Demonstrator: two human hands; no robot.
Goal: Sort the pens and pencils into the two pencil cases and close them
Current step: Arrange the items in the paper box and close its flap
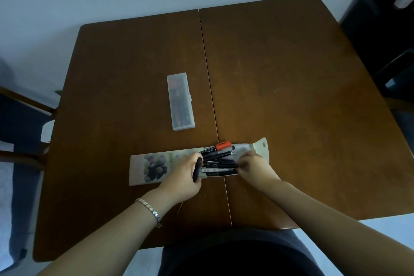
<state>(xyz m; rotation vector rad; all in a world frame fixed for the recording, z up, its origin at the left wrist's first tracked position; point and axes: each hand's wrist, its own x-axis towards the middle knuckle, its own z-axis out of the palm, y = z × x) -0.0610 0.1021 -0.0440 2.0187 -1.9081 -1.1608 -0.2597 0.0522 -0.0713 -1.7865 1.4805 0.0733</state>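
Note:
A flat cream pencil case with a fruit picture lies near the table's front, its snap flap open to the right. Several dark pens, one with an orange cap, stick out of its mouth. My left hand grips a black pen at the case's mouth. My right hand pinches the ends of the pens from the right. A clear plastic pencil case sits shut farther back, with pencils showing through it.
The brown wooden table has a seam down its middle. A chair stands at the left edge and dark furniture at the far right. My lap lies below the front edge.

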